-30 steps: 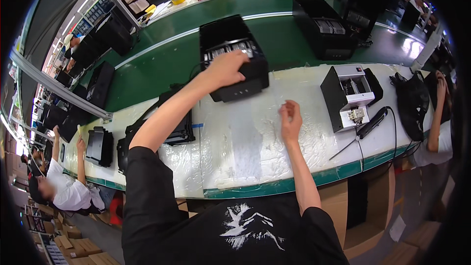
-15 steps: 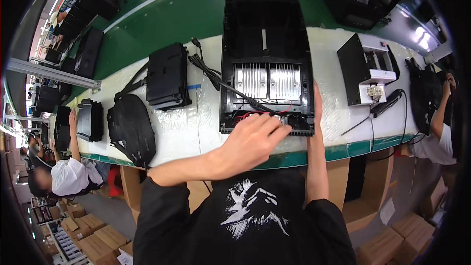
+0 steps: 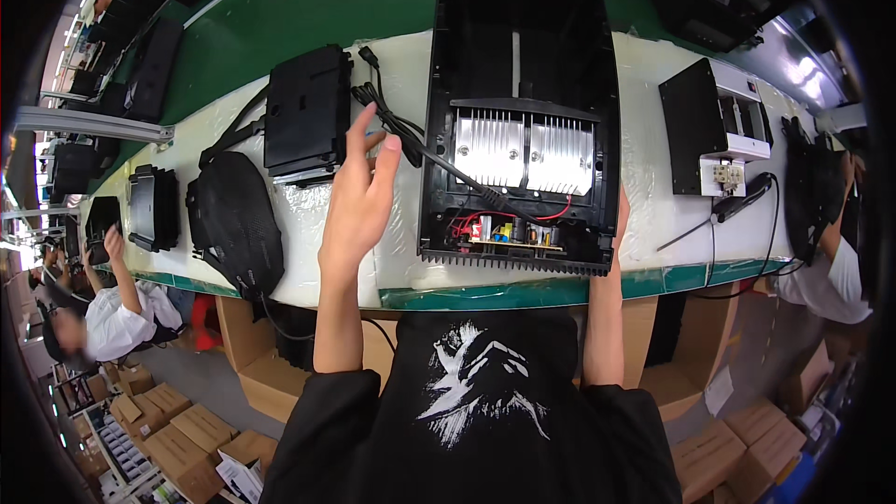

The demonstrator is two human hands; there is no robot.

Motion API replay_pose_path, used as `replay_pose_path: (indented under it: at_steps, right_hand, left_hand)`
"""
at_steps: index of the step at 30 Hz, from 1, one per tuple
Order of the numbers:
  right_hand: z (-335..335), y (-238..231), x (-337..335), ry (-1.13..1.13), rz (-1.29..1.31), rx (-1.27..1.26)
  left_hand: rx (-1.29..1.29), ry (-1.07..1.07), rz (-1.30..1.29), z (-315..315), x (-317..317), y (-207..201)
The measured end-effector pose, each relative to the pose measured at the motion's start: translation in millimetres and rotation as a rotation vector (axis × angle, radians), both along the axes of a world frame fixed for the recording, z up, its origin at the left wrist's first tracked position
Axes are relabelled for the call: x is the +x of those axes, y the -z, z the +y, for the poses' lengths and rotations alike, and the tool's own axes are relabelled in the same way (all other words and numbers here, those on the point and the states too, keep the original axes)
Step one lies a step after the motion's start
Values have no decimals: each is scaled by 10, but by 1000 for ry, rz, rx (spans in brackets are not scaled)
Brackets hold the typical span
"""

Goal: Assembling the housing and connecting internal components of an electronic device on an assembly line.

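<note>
A large black plastic housing (image 3: 523, 37) lies open in front of me, with two ribbed silver heat sinks (image 3: 490, 149) across its middle. Near its front edge a small circuit board (image 3: 513, 233) with red wires is exposed. From the board area a black power cable (image 3: 439, 161) runs left to a bundle and plug on the table. My left hand (image 3: 362, 187) is raised beside the bundle, fingers apart, holding nothing. Against the housing's right side rests my right hand (image 3: 623, 219); the housing hides most of its fingers.
Left on the white-covered table (image 3: 644, 131) are a black bag-like case (image 3: 238, 224) and stacked black plastic parts (image 3: 306, 117). To the right stand a black-and-white device (image 3: 714, 131) and a black-handled tool (image 3: 744, 198) with a cord. Co-workers sit at both sides; cartons (image 3: 182, 453) are below.
My left hand has left the circuit board area and moved left and up to the cable bundle, its fingers opening. The board is now uncovered. My right hand stays at the housing's side.
</note>
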State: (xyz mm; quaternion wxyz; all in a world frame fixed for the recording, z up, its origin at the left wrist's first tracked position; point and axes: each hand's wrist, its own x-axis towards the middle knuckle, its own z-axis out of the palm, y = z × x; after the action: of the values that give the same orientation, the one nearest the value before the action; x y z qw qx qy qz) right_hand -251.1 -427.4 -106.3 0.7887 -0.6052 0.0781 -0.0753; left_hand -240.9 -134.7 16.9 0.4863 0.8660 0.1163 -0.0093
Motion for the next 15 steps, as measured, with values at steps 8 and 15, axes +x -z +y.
replay_pose_path:
  at_steps: [8,15]
  right_hand:
    - [-32,105,13,8,-15,79]
    - [4,11,28,27,12,85]
  left_hand:
    - [-301,176,-142,-59,174,133]
    - [-387,205,-346,-160,242,151]
